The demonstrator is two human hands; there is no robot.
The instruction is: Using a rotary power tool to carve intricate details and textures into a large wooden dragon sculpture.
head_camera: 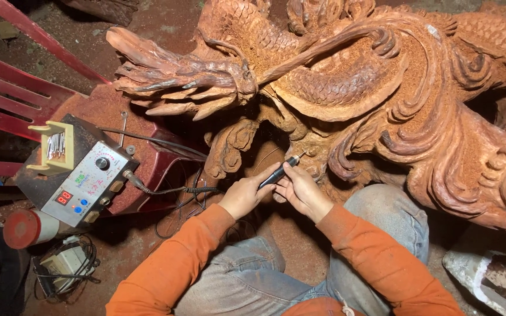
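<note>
A big reddish-brown wooden dragon carving [352,88] fills the upper and right part of the view, with scaled coils, curling flame shapes and a horned head that points left, all coated in fine red sawdust. Below it sits the person, knees apart in faded grey jeans [382,228] and orange sleeves [171,269], facing a hollow under the dragon's body. To the left stands a dark red plastic chair [13,99], and on a dusty red stool [106,108] beside it rests a grey control box [86,181] with a black knob, a small red number display and blue buttons (a yellow rack of thin bits [57,146] stands on its upper corner). A black cable [171,189] runs from the box across the dusty floor toward the hands. Lower left, a red-and-white canister [27,228] lies on its side, just above a tangle of wire round a small pale box [68,263]. The left hand [242,196] is curled around the rear of a slim black rotary handpiece [277,172], and the right hand [303,190] pinches it nearer the front, fingers closed tight on the barrel. The tool's thin tip touches, or nearly touches, the carved wood just right of the hollow.
</note>
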